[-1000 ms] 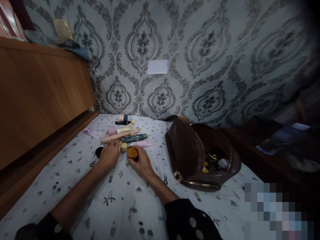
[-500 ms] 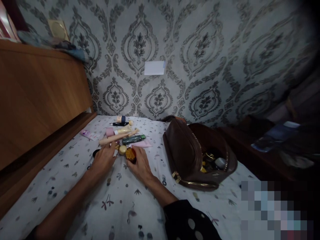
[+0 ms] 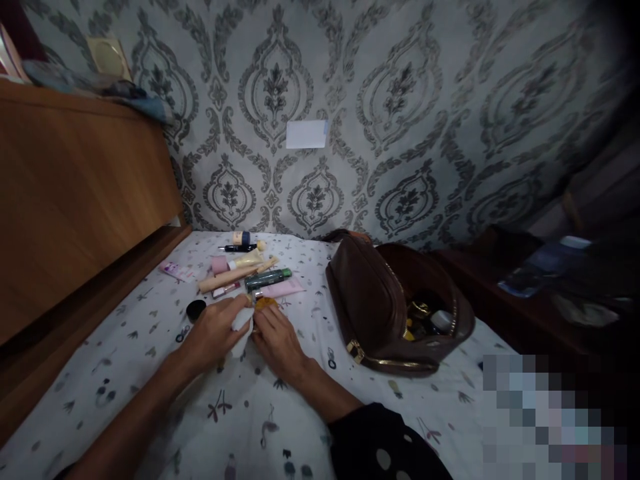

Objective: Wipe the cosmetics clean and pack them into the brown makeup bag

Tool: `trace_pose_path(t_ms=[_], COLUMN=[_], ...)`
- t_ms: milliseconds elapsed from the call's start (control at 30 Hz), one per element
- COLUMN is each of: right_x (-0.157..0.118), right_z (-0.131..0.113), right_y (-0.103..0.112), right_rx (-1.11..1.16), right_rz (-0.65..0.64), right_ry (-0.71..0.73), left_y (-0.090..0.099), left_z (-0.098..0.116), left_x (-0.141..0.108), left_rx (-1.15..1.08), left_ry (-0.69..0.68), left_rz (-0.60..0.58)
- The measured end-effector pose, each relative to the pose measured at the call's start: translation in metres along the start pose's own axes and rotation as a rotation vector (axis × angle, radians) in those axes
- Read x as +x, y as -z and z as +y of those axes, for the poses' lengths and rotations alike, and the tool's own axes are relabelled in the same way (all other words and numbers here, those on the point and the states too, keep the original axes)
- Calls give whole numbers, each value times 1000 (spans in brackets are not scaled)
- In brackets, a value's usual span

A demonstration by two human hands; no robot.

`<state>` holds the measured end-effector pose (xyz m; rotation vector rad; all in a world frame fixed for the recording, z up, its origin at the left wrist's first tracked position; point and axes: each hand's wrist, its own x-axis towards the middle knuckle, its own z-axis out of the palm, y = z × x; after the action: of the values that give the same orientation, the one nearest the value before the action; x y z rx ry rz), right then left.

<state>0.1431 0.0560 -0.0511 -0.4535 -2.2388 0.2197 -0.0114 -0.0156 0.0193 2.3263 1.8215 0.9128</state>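
My left hand (image 3: 216, 330) is closed on a crumpled white tissue (image 3: 242, 328), which hangs out below its thumb. A bit of something yellowish shows at its fingertips, mostly hidden. Beside it, my right hand (image 3: 277, 339) has its fingers curled over an amber round jar (image 3: 266, 303), so only the jar's top edge shows. A black round lid (image 3: 196, 309) lies left of my left hand. Just beyond the hands are a pink tube (image 3: 281, 287), a dark green bottle (image 3: 267, 279), a small pink-capped item (image 3: 227, 289) and a long beige stick-like item (image 3: 227, 277).
Farther back lie a cream tube (image 3: 246, 259), a black pen-like item (image 3: 240, 248), a dark blue-capped jar (image 3: 241, 238) and a pink-white tube (image 3: 177, 271). An unzipped brown bag (image 3: 367, 300) with things inside stands right. A wooden cabinet (image 3: 85, 187) borders the left.
My left hand has shifted right, towards my right hand, uncovering the black lid and the pink-capped item. More tissue shows. My right hand now covers more of the amber jar.
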Motion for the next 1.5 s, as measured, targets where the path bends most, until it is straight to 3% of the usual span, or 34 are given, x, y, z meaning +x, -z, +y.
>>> trace_pose_path(t_ms=[133,267,467,567,667,800,1000,1167,1500], right_x=[-5,-15,-30,-32,-30,-28,-25,-27,-25], right_z=[-5,-14,-28,-31,-31,-29,-28,-26,-24], right_y=[3,9,25,29,30,30,32,29,17], right_rx=[84,217,372,417,476,479,454,556,1151], right_rz=[49,50,6,-29,-38,-25,-32,-47,91], right_ry=[-90,-239,-296,-337,-358,-341,-329,-426,-729], left_y=[-14,-25,-22,-21,-25,-32,-35,-36,-51], left_z=[2,7,16,13,11,16,22,27,23], left_x=[-6,-8,-7,-4,-2,-2,-7,-6,-10], left_rx=[56,105,-361,-630,-914,-1073,-950,-856,-688], left_ry=[-45,-42,146,330,506,549,380,364,293], left_rz=[122,54,55,92,58,88,162,159,82])
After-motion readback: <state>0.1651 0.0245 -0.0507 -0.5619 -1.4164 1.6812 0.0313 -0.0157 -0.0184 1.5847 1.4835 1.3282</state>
